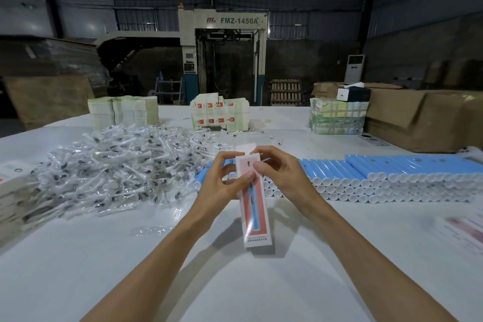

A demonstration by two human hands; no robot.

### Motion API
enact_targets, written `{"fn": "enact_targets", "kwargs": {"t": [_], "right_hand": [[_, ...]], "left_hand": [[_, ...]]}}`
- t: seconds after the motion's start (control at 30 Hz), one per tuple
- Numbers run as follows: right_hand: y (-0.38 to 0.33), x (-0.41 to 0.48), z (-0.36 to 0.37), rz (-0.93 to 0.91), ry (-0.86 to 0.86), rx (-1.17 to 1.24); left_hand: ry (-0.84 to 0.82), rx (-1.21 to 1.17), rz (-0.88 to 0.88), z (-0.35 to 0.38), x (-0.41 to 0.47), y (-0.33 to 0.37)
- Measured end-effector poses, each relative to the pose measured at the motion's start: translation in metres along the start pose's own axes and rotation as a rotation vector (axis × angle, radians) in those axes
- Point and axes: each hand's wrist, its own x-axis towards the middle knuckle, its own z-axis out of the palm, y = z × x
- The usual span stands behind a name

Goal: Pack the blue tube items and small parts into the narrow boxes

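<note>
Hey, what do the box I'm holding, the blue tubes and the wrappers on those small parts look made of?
Box: thin printed cardboard, slightly glossy; its folded white flap stands open at the top.
Blue tubes: probably smooth plastic or coated paper, with white end caps; can't tell which.
Wrappers: clear plastic film, crinkled and glinting.

1. Machine [222,34] at the far wall: grey-green capitals on its pale header panel read "FMZ-1450A".
2. Same panel, just left of that lettering: a red slanted logo [211,20]. Its letters are too small to make out with certainty.
3. Narrow box [254,206]: one line of dark print runs along the bottom edge of its front face. Illegible.
4. Stack of flat cartons [219,115] at the middle of the table: red squares and columns of fine text. No word readable.
5. Wrapped bundle of printed cartons [337,116] to the right: print illegible.
</note>
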Motion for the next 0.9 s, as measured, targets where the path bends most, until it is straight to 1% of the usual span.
{"fn": "enact_targets", "kwargs": {"t": [0.2,0.33,0.53,0.6,0.7,0.77,0.9], "right_hand": [[0.005,-0.001,-0.007,0.042,-0.035,-0.01],[0.011,0.0,-0.006,0.026,-0.031,-0.066],[0.008,-0.002,-0.006,0.04,-0.054,-0.064],[0.004,-0.002,-0.005,0.049,0.019,-0.038],[-0.005,0.001,-0.004,0.163,0.179,0.118],[-0.009,0.002,-0.005,0.233,0.192,0.143],[-0.007,-0.001,-0.004,0.215,0.171,0.089]], "left_hand": [[0.001,0.033,0.0,-0.001,0.0,0.0],[0.006,0.049,0.009,-0.003,-0.001,0.001],[0.003,0.088,0.006,-0.006,-0.002,0.003],[-0.025,0.1,0.002,-0.007,-0.001,0.002],[-0.091,0.144,0.005,-0.004,-0.001,0.002],[-0.117,0.193,0.049,0.001,-0.002,0.003],[-0.119,0.215,0.077,0.005,-0.002,0.003]]}}
